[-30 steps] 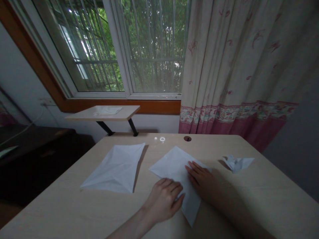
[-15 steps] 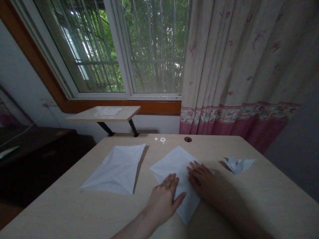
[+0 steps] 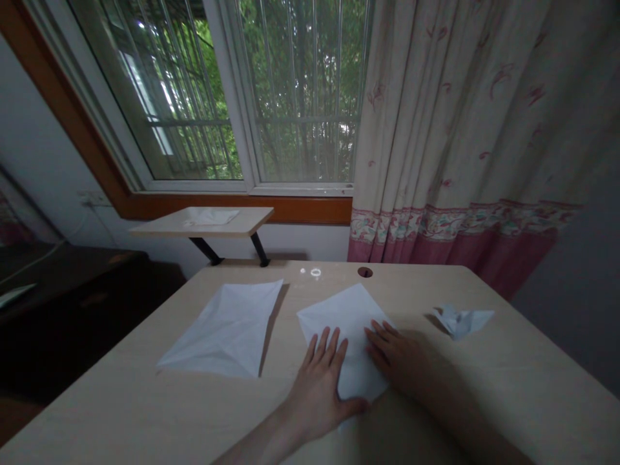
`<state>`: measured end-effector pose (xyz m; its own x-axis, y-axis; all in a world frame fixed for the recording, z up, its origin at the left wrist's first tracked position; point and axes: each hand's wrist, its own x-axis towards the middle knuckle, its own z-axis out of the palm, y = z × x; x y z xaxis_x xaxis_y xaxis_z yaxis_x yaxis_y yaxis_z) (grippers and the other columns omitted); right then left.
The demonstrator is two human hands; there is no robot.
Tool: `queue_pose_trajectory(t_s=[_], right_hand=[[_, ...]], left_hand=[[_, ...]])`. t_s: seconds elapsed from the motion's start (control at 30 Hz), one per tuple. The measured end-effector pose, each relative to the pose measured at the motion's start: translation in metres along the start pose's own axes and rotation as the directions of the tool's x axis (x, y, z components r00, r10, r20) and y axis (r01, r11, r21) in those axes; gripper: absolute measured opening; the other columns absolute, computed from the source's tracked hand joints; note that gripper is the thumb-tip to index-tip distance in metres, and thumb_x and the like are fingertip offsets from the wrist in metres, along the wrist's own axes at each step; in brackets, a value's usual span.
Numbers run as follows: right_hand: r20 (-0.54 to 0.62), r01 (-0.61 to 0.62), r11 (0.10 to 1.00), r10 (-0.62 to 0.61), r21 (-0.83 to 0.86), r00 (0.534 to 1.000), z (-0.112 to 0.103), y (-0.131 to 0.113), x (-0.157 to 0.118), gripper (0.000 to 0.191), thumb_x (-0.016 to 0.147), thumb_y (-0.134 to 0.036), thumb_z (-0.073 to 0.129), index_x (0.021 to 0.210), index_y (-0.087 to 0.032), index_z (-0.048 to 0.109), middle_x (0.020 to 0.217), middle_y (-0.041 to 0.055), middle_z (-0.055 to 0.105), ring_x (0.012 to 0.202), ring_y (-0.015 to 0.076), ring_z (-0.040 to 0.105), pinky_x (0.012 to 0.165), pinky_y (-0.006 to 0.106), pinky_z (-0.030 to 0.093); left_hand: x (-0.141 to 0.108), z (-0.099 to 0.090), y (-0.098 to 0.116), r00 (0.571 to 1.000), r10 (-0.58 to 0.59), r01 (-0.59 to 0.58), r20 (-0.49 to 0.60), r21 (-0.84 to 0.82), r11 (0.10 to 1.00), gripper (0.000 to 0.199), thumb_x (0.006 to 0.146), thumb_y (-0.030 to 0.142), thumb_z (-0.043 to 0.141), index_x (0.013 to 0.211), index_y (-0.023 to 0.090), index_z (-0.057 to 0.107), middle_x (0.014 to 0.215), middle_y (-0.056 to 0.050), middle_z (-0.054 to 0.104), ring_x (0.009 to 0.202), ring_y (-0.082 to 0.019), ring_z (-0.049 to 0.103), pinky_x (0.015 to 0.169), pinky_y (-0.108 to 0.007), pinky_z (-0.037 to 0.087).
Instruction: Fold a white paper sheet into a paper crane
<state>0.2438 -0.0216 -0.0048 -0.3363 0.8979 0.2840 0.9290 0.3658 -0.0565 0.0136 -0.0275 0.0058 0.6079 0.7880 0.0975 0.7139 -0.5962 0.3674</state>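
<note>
A white sheet of paper [image 3: 356,313] lies on the desk in front of me, with faint creases and its far corner pointing toward the window. My left hand [image 3: 322,387] rests flat on its left side, fingers spread and thumb stretched to the right near the lower edge. On the right side of the same sheet, my right hand [image 3: 394,358] lies with fingers extended and pressed down. The hands cover parts of the sheet's side edges and its near corner.
A second creased white sheet [image 3: 223,332] lies to the left on the desk [image 3: 121,400]. To the right sits a small folded paper piece [image 3: 462,321]. A raised shelf [image 3: 169,226] at the back left carries more white paper [image 3: 217,217]. A round hole [image 3: 365,272] is near the back edge.
The sheet under my hands has turned slightly clockwise, its far corner shifting right. My left hand has spread its fingers, and its thumb has moved lower. My right hand has shifted slightly toward me.
</note>
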Motion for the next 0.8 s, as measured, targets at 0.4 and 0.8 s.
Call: queue_pose_trajectory(t_s=[0.4,0.8], right_hand=[[-0.025,0.024,0.999,-0.025,-0.023,0.999,0.009,0.003,-0.004,0.036,0.091,-0.017,0.043,0.121,-0.021,0.064,0.131,0.0128,0.059,0.120,0.0287,0.057,0.089,0.044,0.054],[0.039,0.075,0.972,-0.086,0.224,0.996,0.001,0.013,0.002,0.038,0.094,-0.024,0.042,0.128,-0.020,0.060,0.138,0.0072,0.053,0.131,0.0224,0.046,0.109,0.043,0.039]], left_hand=[[-0.003,-0.003,0.011,0.997,0.076,-0.078,-0.031,-0.066,0.995,0.081,0.072,0.038,0.075,0.142,0.015,0.040,0.151,-0.017,0.030,0.139,-0.033,0.028,0.111,-0.053,0.033],[-0.002,-0.001,0.006,0.930,0.368,-0.369,0.017,0.017,0.929,0.028,0.096,0.023,0.050,0.123,0.019,0.057,0.135,-0.008,0.057,0.129,-0.022,0.049,0.112,-0.044,0.034]])
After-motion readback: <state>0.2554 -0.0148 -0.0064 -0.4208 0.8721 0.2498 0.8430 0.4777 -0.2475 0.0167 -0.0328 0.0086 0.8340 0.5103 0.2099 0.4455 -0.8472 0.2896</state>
